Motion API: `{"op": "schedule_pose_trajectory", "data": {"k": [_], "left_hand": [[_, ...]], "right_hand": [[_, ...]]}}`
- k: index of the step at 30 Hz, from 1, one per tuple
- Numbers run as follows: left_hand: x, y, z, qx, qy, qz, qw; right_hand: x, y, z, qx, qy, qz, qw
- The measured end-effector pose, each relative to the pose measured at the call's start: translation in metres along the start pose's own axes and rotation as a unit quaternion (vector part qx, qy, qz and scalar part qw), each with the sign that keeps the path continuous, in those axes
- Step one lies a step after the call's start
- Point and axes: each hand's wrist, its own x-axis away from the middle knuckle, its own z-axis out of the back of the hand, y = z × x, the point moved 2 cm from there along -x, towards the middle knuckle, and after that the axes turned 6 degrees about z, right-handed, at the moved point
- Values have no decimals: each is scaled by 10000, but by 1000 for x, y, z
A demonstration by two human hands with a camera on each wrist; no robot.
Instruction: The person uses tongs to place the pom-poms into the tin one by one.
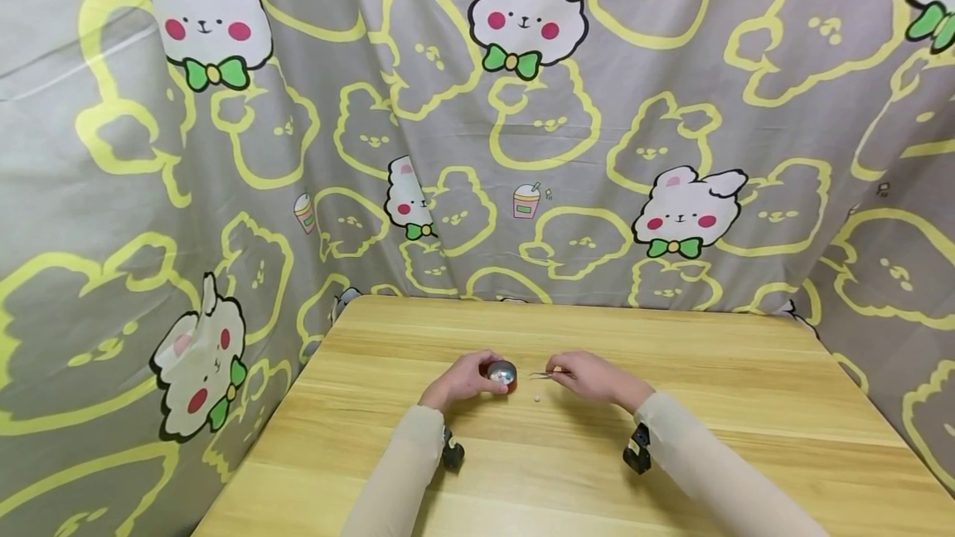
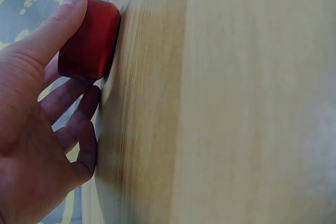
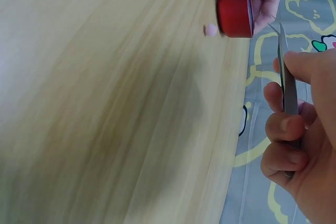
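Observation:
My left hand (image 1: pixel 466 377) holds a small round red tin (image 2: pixel 90 38) on the table, thumb on one side and fingers on the other. Seen from the head, the tin has a silvery inside with small pale and coloured bits that are too small to make out. To its right, my right hand (image 1: pixel 593 378) grips metal tweezers (image 3: pixel 288 85), their slim points slightly apart with nothing between them and turned toward the tin. A small pale pink ball (image 3: pixel 210 29) lies on the table near the tin, on the near side of the tweezers.
The wooden table (image 1: pixel 671 454) extends around both hands. Behind it and along its sides hangs a grey curtain (image 1: pixel 448 139) with cartoon prints. Black wrist cameras are strapped at the left cuff (image 1: pixel 452 451) and the right cuff (image 1: pixel 637 449).

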Motion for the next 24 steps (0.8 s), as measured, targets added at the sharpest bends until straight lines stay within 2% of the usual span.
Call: {"op": "schedule_pose_trajectory", "data": {"k": [6, 13, 24], "left_hand": [[1, 1, 1, 20, -10, 16, 10000], [1, 2, 1, -19, -8, 19, 10000], [3, 4, 2, -15, -26, -24, 10000]], "right_hand": [[9, 2, -2, 118, -136, -56, 9998], [16, 1, -6, 337, -71, 166, 9993], [19, 2, -13, 368, -121, 191, 9991]]}}
